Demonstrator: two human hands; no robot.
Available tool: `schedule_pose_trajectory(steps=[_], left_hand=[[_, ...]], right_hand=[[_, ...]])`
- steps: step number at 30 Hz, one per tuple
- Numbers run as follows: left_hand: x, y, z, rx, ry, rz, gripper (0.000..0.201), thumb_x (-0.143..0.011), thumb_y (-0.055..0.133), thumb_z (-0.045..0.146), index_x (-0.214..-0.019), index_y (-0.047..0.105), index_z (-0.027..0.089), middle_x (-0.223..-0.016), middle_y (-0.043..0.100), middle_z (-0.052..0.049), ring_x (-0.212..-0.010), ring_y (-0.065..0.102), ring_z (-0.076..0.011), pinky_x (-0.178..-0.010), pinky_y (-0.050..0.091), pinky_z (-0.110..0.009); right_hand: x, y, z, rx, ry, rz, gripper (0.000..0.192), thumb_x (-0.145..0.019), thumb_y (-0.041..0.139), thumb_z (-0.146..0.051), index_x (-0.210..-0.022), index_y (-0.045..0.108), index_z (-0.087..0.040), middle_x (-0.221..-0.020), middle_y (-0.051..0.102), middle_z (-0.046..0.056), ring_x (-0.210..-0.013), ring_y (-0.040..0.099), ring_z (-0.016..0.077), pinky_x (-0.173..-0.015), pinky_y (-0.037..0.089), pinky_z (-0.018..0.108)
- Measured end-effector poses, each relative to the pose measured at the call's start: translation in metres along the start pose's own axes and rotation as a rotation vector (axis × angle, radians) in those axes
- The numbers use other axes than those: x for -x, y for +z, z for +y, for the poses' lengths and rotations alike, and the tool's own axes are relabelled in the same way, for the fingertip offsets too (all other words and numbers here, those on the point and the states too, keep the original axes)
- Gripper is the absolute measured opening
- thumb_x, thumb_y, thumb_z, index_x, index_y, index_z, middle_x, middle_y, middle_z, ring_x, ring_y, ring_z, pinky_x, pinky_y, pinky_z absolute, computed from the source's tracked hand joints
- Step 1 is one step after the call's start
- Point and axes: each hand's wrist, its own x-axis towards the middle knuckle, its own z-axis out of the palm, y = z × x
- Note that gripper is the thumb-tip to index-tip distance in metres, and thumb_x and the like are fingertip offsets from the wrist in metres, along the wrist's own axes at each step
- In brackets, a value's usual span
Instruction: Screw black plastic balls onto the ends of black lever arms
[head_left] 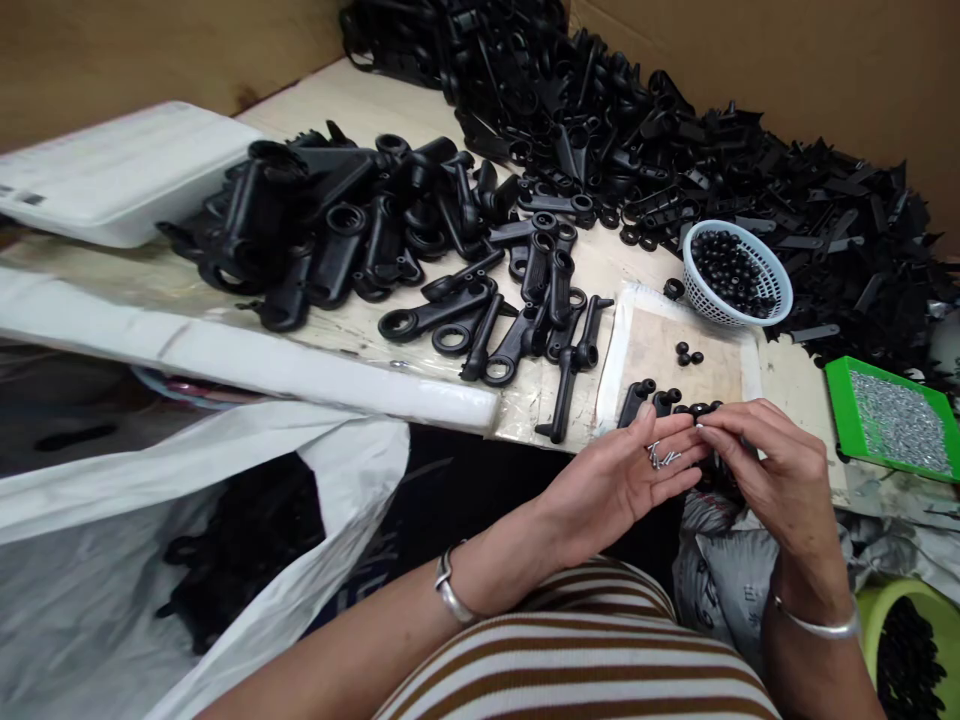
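Note:
My left hand is palm up at the front edge of the table, its fingers stretched out and slightly cupped. It holds several small metal screws on the fingers. My right hand is closed in a pinch, thumb against forefinger, right at the left fingertips. What it pinches is too small to make out. Just beyond the fingertips, short black plastic arms stand on a pale cloth pad, partly hidden by my hands. A few black balls sit farther back on the pad.
A light blue basket of black balls stands behind the pad. To the right is a green tray of small metal screws. Black lever-like parts lie left, with a large heap behind. A white box sits far left.

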Motion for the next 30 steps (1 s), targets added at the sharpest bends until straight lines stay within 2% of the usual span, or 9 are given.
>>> schedule_pose_trajectory(steps=[8, 12, 20, 27, 30], left_hand=[[0.004, 0.002, 0.003, -0.019, -0.011, 0.027, 0.038, -0.094, 0.06, 0.041, -0.115, 0.065, 0.009, -0.132, 0.06, -0.019, -0.129, 0.053, -0.0296, -0.113, 0.035, -0.044], [0.004, 0.001, 0.004, -0.002, -0.015, 0.059, 0.036, -0.095, 0.058, 0.038, -0.114, 0.065, 0.008, -0.131, 0.061, -0.02, -0.127, 0.055, -0.0294, -0.112, 0.036, -0.043], [0.004, 0.003, 0.007, 0.017, -0.011, 0.087, 0.038, -0.101, 0.045, 0.036, -0.117, 0.063, 0.006, -0.133, 0.059, -0.021, -0.126, 0.056, -0.0284, -0.112, 0.036, -0.044], [0.005, 0.006, 0.009, 0.022, -0.008, 0.103, 0.04, -0.102, 0.043, 0.037, -0.118, 0.062, 0.005, -0.134, 0.058, -0.021, -0.127, 0.055, -0.0276, -0.113, 0.036, -0.044], [0.004, 0.004, 0.009, 0.029, 0.001, 0.087, 0.039, -0.102, 0.042, 0.037, -0.117, 0.063, 0.007, -0.134, 0.059, -0.019, -0.128, 0.054, -0.0266, -0.112, 0.036, -0.043]], right_hand=[[-0.018, 0.004, 0.014, 0.192, -0.023, -0.022, 0.01, -0.091, 0.057, -0.018, -0.094, 0.066, -0.02, -0.087, 0.073, 0.005, -0.08, 0.067, 0.0175, -0.075, 0.054, 0.033], [-0.023, 0.007, 0.011, 0.24, -0.048, -0.08, 0.013, -0.093, 0.053, -0.018, -0.095, 0.066, -0.019, -0.09, 0.072, 0.007, -0.086, 0.066, 0.0207, -0.076, 0.052, 0.036], [-0.027, 0.01, 0.003, 0.356, -0.078, -0.128, 0.017, -0.093, 0.049, -0.014, -0.093, 0.066, -0.018, -0.092, 0.072, 0.009, -0.087, 0.063, 0.0208, -0.076, 0.05, 0.034], [-0.029, 0.01, 0.001, 0.4, -0.106, -0.157, 0.014, -0.091, 0.054, -0.012, -0.094, 0.066, -0.019, -0.091, 0.071, 0.006, -0.089, 0.062, 0.0203, -0.077, 0.05, 0.032], [-0.027, 0.004, 0.0, 0.342, -0.112, -0.14, 0.015, -0.09, 0.056, -0.012, -0.099, 0.066, -0.019, -0.095, 0.071, 0.006, -0.09, 0.061, 0.0197, -0.078, 0.05, 0.032]])
